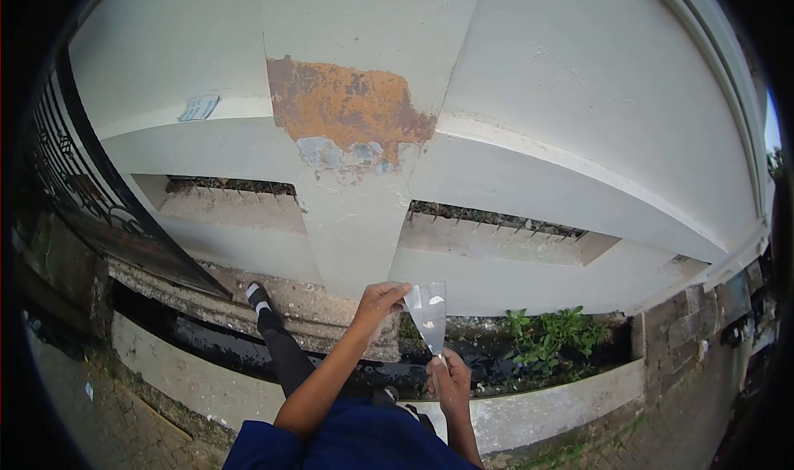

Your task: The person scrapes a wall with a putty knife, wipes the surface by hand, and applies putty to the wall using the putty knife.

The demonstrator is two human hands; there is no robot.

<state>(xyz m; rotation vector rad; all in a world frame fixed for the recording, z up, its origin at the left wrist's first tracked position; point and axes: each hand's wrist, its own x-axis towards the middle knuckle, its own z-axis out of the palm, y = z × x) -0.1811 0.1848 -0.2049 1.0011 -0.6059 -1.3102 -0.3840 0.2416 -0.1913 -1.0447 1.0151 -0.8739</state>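
A metal scraper (429, 311) with a wide flat blade is held upright in front of my body, its blade marked with pale flakes. My right hand (452, 382) is closed round its handle below the blade. My left hand (383, 297) is at the blade's upper left corner, its fingers pressed together on a small whitish piece (413, 296) against the blade. Beyond my hands stands a white wall (356, 222) with a patch of bare orange and grey surface (347, 102) where the paint is gone.
A dark metal gate (107, 197) stands at the left. A ditch with dark water (198, 329) runs below the wall, with green plants (554, 342) in it at the right. My foot (259, 294) rests on the far ledge. A folded paper (198, 107) lies on the wall's ledge.
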